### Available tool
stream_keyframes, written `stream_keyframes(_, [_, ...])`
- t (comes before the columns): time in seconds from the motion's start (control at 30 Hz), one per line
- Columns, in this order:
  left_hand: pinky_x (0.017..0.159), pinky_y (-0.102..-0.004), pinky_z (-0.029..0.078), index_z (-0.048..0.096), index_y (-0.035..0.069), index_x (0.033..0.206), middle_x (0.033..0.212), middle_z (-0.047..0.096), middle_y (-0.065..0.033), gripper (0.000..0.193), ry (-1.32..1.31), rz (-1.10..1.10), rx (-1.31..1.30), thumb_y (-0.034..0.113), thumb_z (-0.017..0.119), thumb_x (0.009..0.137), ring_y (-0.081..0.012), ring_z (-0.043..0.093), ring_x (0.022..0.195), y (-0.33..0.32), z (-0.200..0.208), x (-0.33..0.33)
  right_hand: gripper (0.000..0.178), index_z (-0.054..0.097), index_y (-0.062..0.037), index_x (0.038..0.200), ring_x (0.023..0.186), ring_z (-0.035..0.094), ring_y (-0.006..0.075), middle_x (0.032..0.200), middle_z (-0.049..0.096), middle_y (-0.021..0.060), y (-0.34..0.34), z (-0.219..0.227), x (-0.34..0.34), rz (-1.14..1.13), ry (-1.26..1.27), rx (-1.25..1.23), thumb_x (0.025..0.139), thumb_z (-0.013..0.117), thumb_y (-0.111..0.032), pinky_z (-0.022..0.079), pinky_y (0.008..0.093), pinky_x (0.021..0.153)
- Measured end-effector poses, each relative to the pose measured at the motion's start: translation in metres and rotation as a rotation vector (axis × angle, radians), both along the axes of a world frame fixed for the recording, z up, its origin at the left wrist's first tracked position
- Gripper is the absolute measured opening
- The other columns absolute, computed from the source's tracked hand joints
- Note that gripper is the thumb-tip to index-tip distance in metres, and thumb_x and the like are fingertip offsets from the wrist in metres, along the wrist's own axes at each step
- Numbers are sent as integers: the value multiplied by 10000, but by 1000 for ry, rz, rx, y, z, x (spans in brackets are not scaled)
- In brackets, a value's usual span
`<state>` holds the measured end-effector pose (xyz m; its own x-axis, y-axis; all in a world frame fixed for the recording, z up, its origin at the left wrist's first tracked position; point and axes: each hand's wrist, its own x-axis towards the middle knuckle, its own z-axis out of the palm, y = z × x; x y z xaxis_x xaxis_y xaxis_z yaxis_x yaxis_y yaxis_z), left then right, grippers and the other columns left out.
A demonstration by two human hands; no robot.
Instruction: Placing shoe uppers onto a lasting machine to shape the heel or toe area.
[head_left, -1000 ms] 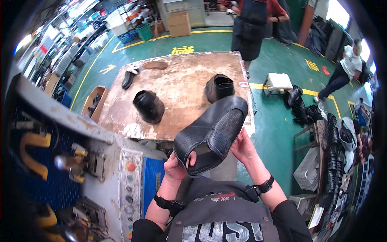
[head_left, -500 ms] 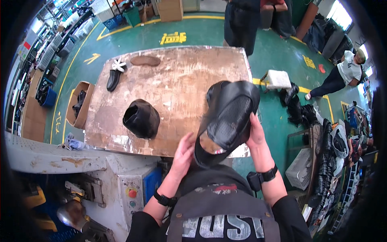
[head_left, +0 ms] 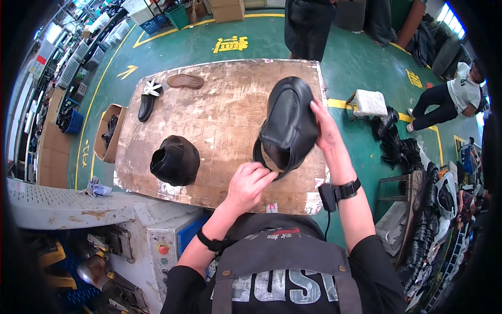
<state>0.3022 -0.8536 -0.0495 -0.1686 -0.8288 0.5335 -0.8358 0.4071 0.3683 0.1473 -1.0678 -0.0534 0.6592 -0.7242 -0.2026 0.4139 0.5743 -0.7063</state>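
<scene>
A black leather shoe upper (head_left: 290,123) with a textured toe is held tilted above the right half of the worn wooden table (head_left: 225,125). My left hand (head_left: 250,184) pinches the edge of its opening at the near end. Against its right side lies my right hand (head_left: 327,131), supporting it with the fingers partly hidden behind. Left of my hands, another black leather upper (head_left: 175,159) stands on the table. At the far left are a small black shoe (head_left: 146,107) with a white piece on it and a brown sole (head_left: 185,81).
A machine with a red button (head_left: 163,250) borders the table's near left side. An open cardboard box (head_left: 111,133) stands off the left edge. Rightward are a white-topped stool (head_left: 368,103) and piled black material (head_left: 395,144). One person (head_left: 455,94) is at right, another (head_left: 308,31) beyond the table.
The held upper has swung more upright and shifted slightly left. My left hand has moved from beside it to pinch its near edge. My right hand has slid upward along its side.
</scene>
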Motion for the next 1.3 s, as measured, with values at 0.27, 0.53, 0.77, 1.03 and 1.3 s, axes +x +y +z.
stream_keyframes(0.27, [687,-358,397,618,94,1002,767,536,-46,312,-96,-60,282,56,593,693,-220,511,800,-83,-13,-25,431,455,-57,1260,1160,479,217,1239,526,98,8,-67,-59,-309,514,-146,871,577,-193,396,325,931])
stream_keyframes(0.53, [759,-375,449,605,107,1071,926,537,-83,356,54,244,309,97,639,717,-259,523,916,-94,-46,-40,453,474,-74,1258,1236,396,314,1339,408,178,57,-69,-39,-276,836,-1088,868,563,-284,307,409,1022])
stream_keyframes(0.77, [920,-410,424,547,74,1156,1156,503,-156,383,244,355,126,71,586,775,-328,479,1103,-43,-58,-47,420,468,-56,1225,1255,354,359,1370,327,212,62,-111,-25,-307,866,-1099,899,494,-319,295,404,1027])
stream_keyframes(1.03, [789,-419,494,614,151,1071,984,612,-120,281,259,469,922,262,564,818,-306,594,922,223,-166,-58,369,481,-57,1207,1246,358,341,1343,361,194,70,-113,-23,-360,851,-1084,912,469,-278,284,389,1033])
stream_keyframes(1.3, [780,-353,496,606,125,1119,962,657,-125,359,921,1046,996,275,610,793,-254,638,891,511,-246,-130,487,412,15,1280,1269,328,348,1335,388,222,109,-111,-14,-666,1154,-1245,919,448,-310,226,408,1069])
